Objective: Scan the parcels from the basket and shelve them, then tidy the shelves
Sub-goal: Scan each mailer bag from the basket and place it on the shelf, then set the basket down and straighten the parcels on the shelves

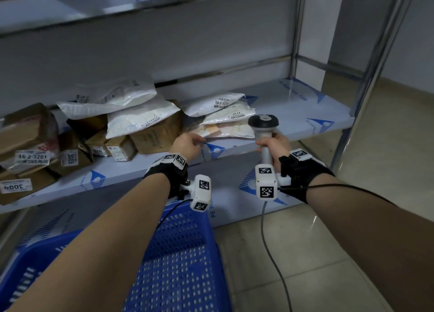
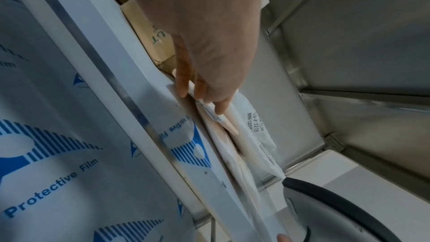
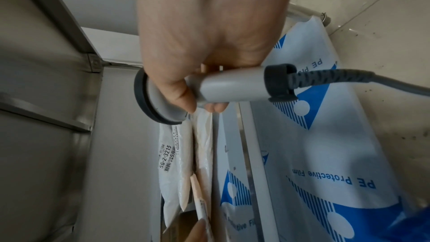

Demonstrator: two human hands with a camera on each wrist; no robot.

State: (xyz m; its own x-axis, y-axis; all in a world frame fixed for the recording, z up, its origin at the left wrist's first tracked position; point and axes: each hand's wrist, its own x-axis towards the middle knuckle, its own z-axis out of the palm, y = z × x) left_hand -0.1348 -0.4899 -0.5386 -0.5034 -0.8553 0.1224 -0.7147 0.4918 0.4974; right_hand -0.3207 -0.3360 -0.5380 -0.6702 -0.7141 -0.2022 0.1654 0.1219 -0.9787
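On the middle shelf (image 1: 293, 114) lies a small stack of flat pale parcels (image 1: 232, 129), with a white bag labelled 56-2-3215 (image 1: 218, 104) on top. My left hand (image 1: 199, 140) reaches the stack's near left corner. In the left wrist view the left hand (image 2: 200, 97) pinches the thin edge of a flat parcel (image 2: 223, 122) between thumb and fingers. My right hand (image 1: 267, 145) grips the handle of a grey corded scanner (image 1: 263, 122), held upright just in front of the stack. The right wrist view shows the scanner (image 3: 232, 87) with fingers wrapped round it.
Brown cardboard boxes (image 1: 155, 133) and white bags (image 1: 122, 105) crowd the shelf's left half, some with number labels. The shelf's right end is bare film-covered metal. A blue perforated basket (image 1: 183, 253) stands on the tiled floor below my arms. The scanner cable (image 1: 270, 241) hangs down.
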